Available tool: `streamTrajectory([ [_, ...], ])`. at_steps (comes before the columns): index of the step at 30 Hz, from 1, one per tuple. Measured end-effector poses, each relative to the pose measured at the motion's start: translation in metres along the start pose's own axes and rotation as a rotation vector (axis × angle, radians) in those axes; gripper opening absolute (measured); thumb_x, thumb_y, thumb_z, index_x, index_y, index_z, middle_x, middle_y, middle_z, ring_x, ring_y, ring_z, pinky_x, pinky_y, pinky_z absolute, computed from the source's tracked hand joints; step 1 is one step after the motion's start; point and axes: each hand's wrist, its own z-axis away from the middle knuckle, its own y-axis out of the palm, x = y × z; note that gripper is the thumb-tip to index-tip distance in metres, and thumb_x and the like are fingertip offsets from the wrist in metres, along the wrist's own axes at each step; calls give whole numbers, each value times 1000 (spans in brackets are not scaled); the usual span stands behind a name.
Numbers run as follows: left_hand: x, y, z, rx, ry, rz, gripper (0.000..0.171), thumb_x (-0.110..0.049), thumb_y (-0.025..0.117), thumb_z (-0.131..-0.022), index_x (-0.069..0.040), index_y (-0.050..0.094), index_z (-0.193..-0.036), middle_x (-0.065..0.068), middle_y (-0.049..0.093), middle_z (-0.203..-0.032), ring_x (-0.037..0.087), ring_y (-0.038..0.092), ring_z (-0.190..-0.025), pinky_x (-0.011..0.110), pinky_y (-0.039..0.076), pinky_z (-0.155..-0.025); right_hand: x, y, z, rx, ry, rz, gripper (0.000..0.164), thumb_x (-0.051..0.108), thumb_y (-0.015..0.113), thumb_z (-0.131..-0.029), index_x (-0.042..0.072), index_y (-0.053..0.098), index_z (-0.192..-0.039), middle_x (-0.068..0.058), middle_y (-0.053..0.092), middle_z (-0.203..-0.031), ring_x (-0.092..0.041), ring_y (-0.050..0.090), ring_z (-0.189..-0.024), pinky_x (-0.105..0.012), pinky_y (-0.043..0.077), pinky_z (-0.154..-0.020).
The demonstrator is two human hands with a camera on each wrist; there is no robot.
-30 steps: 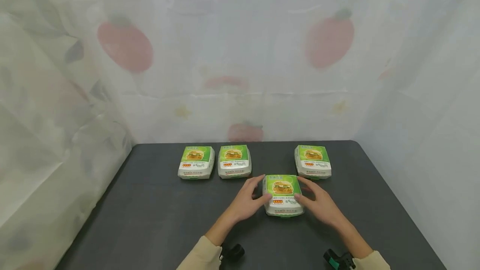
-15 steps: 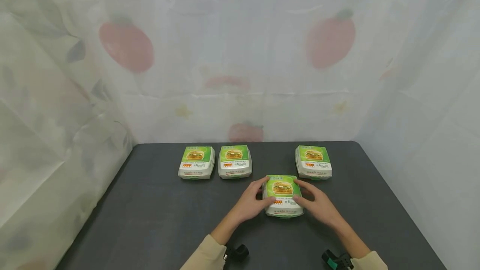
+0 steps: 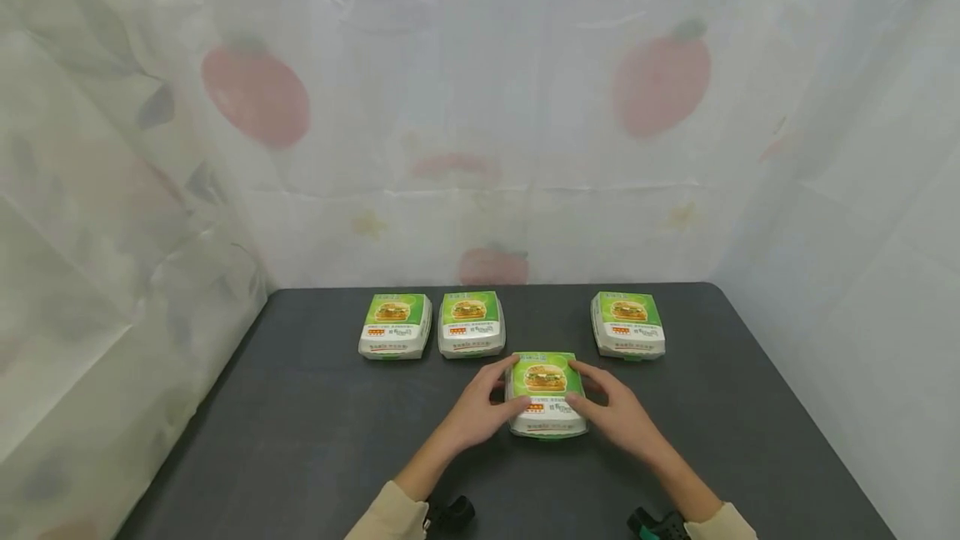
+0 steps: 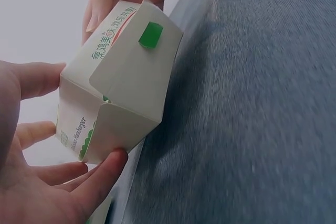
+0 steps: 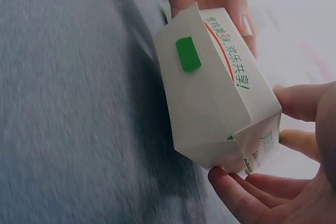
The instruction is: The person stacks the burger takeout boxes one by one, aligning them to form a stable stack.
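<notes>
Both hands hold a burger box [image 3: 546,382], green and white with a burger picture on its lid, near the middle of the dark table. My left hand [image 3: 480,408] grips its left side, thumb at the front lid edge and fingers along the side. From the right, my right hand [image 3: 617,413] grips it the same way. In the left wrist view, the box [image 4: 126,61] shows a green tab on its white front flap, and fingertips reach its lower edge. The right wrist view has the box [image 5: 205,93] close over the table surface, with a shadow beneath.
Two matching burger boxes, a left one [image 3: 395,326] and its neighbour [image 3: 472,324], stand side by side at the back of the table [image 3: 300,423]. Another burger box [image 3: 628,325] stands at the back right. A pale printed curtain [image 3: 480,107] hangs behind the table and along both sides.
Both hands have moved a little to the left with the burger box between them, mostly in the last half second. The boxes at the back stay in place.
</notes>
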Motion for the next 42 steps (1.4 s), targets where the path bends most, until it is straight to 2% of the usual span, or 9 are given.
streamTrajectory([
  [4, 5, -7, 7, -8, 4, 6, 68, -42, 67, -99, -20, 41, -157, 15, 40, -154, 37, 53, -130, 47, 52, -94, 5, 10, -1, -3, 0, -2, 64, 41, 71, -96, 15, 50, -151, -15, 47, -152, -41, 51, -133, -53, 51, -98],
  [9, 11, -14, 15, -6, -1, 16, 68, -41, 67, -99, -20, 40, -157, 17, 39, -154, 39, 53, -129, 47, 54, -90, 11, 20, 0, -4, 6, 2, 62, 42, 72, -95, 18, 52, -149, -13, 50, -149, -41, 53, -131, -54, 51, -96],
  [15, 16, -21, 23, 0, -13, 30, 66, -38, 68, -99, -21, 41, -157, 18, 39, -154, 40, 52, -130, 47, 53, -92, 15, 28, 1, 8, -13, -2, 61, 40, 72, -96, 16, 54, -148, -14, 51, -147, -40, 55, -128, -55, 50, -98],
  [27, 23, -23, 31, 15, -15, 61, 69, -36, 69, -99, -18, 39, -158, 20, 38, -153, 39, 52, -130, 41, 54, -93, 14, 37, 2, 30, -38, 18, 62, 41, 72, -96, 14, 53, -149, -14, 52, -146, -38, 56, -126, -54, 48, -100],
  [36, 21, -21, 31, 13, -34, 74, 71, -36, 72, -97, -21, 38, -158, 17, 40, -152, 37, 54, -127, 40, 54, -92, 13, 22, 3, 44, -38, 23, 63, 40, 69, -98, 13, 49, -151, -16, 49, -148, -41, 52, -131, -47, 51, -100],
  [42, 19, -21, 30, 0, -22, 77, 71, -33, 73, -97, -20, 39, -158, 17, 42, -150, 35, 55, -126, 39, 54, -90, 13, -4, -2, -26, -64, 169, 66, 43, 68, -98, 13, 47, -153, -17, 46, -151, -41, 50, -133, -52, 48, -103],
])
